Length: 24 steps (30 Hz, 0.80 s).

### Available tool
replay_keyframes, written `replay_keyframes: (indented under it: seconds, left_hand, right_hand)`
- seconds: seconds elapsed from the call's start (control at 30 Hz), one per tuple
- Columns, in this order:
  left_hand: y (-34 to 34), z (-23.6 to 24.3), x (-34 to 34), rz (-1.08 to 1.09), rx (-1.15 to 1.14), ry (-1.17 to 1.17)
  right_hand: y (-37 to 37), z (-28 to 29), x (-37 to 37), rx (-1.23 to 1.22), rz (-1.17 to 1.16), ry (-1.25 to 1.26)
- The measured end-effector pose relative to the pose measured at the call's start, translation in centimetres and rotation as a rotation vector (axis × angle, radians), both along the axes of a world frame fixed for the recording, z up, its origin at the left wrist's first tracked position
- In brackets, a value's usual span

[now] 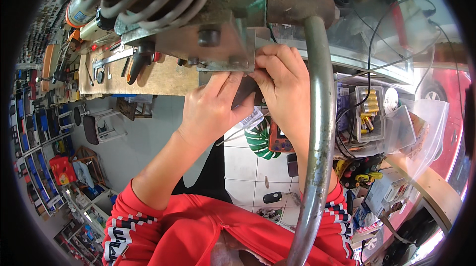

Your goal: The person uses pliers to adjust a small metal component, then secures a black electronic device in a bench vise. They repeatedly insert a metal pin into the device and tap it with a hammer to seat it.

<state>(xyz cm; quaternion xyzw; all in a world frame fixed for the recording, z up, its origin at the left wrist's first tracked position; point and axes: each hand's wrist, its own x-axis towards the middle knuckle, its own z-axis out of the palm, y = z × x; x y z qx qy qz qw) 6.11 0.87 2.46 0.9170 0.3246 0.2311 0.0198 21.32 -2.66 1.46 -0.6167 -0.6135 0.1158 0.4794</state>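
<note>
Red sleeves [148, 216] with black-and-white striped bands, a green-and-white striped disc [260, 139], a grey metal pipe [320, 117], white floor tiles [248, 167]

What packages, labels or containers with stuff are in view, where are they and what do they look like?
Clear plastic box: right of the hands, rectangular, holds yellow cylinders.
White paper label: below the hands, a small printed slip.
Orange-and-white can: upper left on the bench, cylindrical.
</note>
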Motion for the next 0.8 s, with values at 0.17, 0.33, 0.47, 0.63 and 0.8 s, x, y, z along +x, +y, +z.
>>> replay_keyframes:
  seconds: [0.17,0.33,0.47,0.63,0.8]
  left_hand:
    - [-0.07,0.03,0.03,0.005,0.019,0.000]
    - [-0.02,-0.14,0.16,-0.002,0.039,-0.030]
    - [-0.09,-0.07,-0.02,0.002,-0.011,-0.004]
    - [0.04,-0.23,0.05,-0.017,0.000,-0.066]
    - [-0.03,-0.26,0.01,-0.009,-0.032,-0.069]
  right_hand:
    - [-0.03,-0.34,-0.22,0.016,-0.023,-0.025]
    - [-0.10,-0.55,-0.42,0.031,-0.042,-0.028]
    - [0.06,-0.68,-0.40,0.058,-0.015,-0.003]
    - [0.27,-0.74,-0.10,0.123,0.002,-0.062]
    - [0.08,-0.29,0.21,0.087,0.031,-0.086]
